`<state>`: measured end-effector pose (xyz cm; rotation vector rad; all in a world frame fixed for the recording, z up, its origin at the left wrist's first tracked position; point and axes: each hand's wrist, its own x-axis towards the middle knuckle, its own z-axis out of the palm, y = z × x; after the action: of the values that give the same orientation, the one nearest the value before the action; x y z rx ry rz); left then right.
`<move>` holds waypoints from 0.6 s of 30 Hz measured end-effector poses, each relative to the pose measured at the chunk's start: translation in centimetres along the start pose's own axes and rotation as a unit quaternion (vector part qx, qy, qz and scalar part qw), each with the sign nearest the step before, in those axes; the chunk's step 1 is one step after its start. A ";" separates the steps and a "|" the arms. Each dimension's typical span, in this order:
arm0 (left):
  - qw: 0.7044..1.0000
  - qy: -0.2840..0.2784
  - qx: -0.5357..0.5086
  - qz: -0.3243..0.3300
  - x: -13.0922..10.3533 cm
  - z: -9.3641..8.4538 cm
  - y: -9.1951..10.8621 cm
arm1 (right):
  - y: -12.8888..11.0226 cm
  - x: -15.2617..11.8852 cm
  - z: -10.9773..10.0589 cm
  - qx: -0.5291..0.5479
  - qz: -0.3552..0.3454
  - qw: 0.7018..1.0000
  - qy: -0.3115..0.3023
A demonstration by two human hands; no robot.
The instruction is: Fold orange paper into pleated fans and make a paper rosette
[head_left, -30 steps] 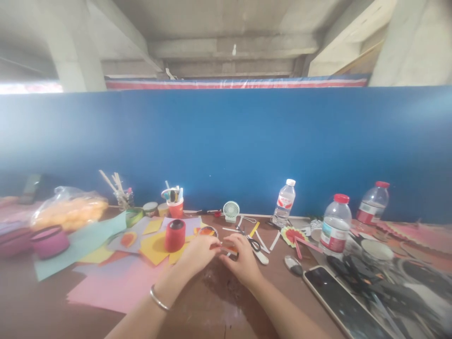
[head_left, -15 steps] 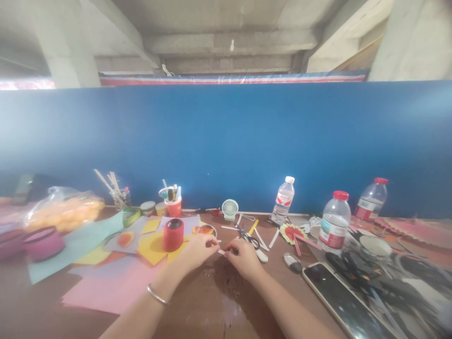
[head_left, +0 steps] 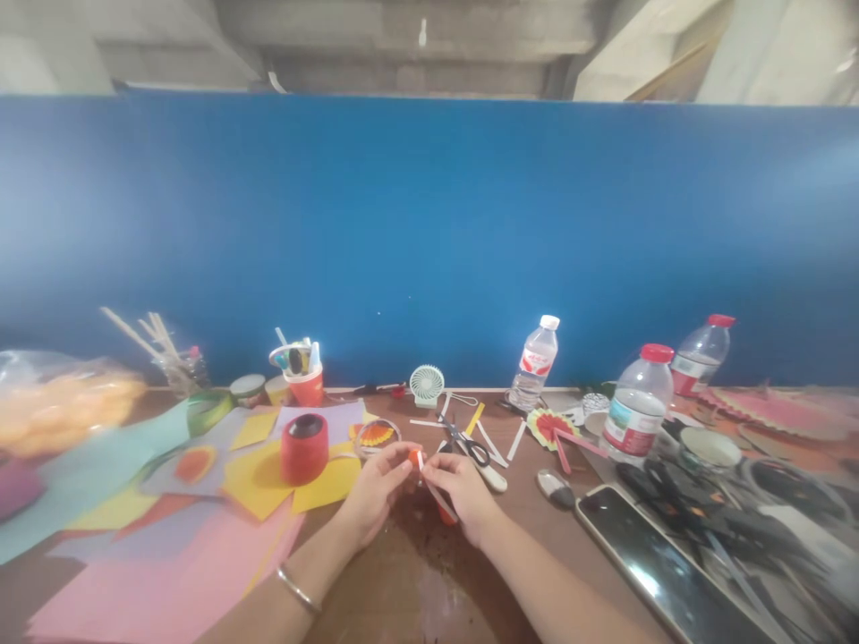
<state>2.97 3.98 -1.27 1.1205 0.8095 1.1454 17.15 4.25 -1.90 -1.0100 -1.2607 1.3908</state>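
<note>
My left hand (head_left: 382, 487) and my right hand (head_left: 463, 496) are close together above the brown table (head_left: 395, 581). Between the fingertips of my left hand is a small orange piece (head_left: 414, 458) with a white strip on it. My right hand pinches a thin pale strip (head_left: 441, 501), and some orange shows below it; whether it joins the piece at my left hand I cannot tell. Just beyond my right hand lie black scissors (head_left: 470, 443). Behind my left hand sits a round orange and yellow folded paper (head_left: 373, 435).
Coloured paper sheets (head_left: 174, 572) and a red roll (head_left: 304, 450) lie on the left. A small fan (head_left: 428, 385) and a cup of tools (head_left: 306, 386) stand at the back. On the right are a phone (head_left: 664, 563), bottles (head_left: 637, 407) and a pink and yellow paper fan (head_left: 551, 431).
The view has tilted down and turned slightly right. Orange material and a longer strip now show between my hands, which are turned more upright.
</note>
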 end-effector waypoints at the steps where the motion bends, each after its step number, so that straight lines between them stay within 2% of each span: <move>1: 1.000 0.002 -0.015 0.000 0.0 0.0 -0.1 | 0.1 0.0 0.0 0.013 0.010 1.000 -0.007; 4: 0.999 0.030 -0.033 -0.008 0.2 0.0 -0.2 | 0.4 0.1 0.2 0.015 0.037 0.999 -0.018; 6: 0.998 0.053 -0.029 -0.018 0.3 -0.2 -0.4 | 0.4 0.1 0.4 -0.026 0.033 0.999 -0.003; 11: 0.996 0.066 0.016 -0.050 0.4 -0.3 -0.5 | 0.3 -0.6 0.7 -0.073 -0.053 0.993 0.072; 15: 0.996 0.059 0.042 -0.051 0.3 -0.2 -0.3 | 0.3 -1.0 0.6 -0.076 -0.067 0.991 0.084; 18: 0.993 0.058 0.098 -0.032 0.2 -0.1 -0.1 | 0.2 -1.3 0.6 -0.127 -0.099 0.982 0.103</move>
<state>2.97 4.18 -1.36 1.1888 1.0594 1.1017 16.82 2.85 -2.09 -1.1351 -1.3649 0.9638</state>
